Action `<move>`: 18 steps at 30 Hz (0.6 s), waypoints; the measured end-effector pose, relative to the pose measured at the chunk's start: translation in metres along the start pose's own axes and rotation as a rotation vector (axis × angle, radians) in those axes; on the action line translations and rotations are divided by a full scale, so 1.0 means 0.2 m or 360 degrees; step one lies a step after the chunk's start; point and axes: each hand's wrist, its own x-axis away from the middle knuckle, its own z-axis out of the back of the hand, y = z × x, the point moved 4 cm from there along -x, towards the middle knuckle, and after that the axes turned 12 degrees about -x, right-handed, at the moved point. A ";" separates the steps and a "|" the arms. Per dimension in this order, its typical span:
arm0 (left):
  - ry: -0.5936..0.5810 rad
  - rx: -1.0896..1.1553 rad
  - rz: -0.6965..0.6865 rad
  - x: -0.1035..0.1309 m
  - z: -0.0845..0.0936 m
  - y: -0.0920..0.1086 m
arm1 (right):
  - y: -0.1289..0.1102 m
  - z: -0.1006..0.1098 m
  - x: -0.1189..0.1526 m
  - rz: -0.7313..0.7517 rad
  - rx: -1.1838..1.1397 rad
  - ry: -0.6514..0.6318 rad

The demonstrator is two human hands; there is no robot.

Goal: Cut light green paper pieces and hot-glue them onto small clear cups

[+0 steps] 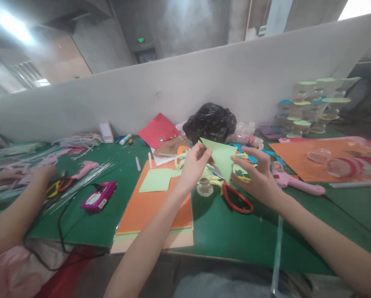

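Observation:
A light green paper sheet [223, 157] is held up over the table, its upper left corner pinched in my left hand [195, 163]. My right hand [256, 174] is at the sheet's right side, fingers apart, with fingertips close to or touching its edge. Below the sheet lie red-handled scissors [237, 199], their blades partly hidden by the paper. A small clear bottle top [204, 187] stands between my hands. Left of my left hand, green paper squares [156, 180] rest on a stack of orange sheets [142, 211].
A pink glue gun [297, 182] lies at right, near an orange sheet [285, 155] with plastic bottle pieces. A black bag [210, 122] sits at the back. At left are a purple device [99, 197] with a cable and another person's arm [20, 207].

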 end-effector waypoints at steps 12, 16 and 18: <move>-0.0360 0.0149 0.0116 0.05 -0.09 0.01 | 0.02 0.01 0.02 -0.0030 0.0058 0.0021; -0.0397 0.0256 0.0152 0.07 -0.12 0.01 | 0.02 0.01 0.02 -0.0057 0.0065 0.0026; -0.0376 0.0283 0.0176 0.08 -0.13 0.03 | 0.02 0.01 0.02 -0.0019 0.0118 0.0023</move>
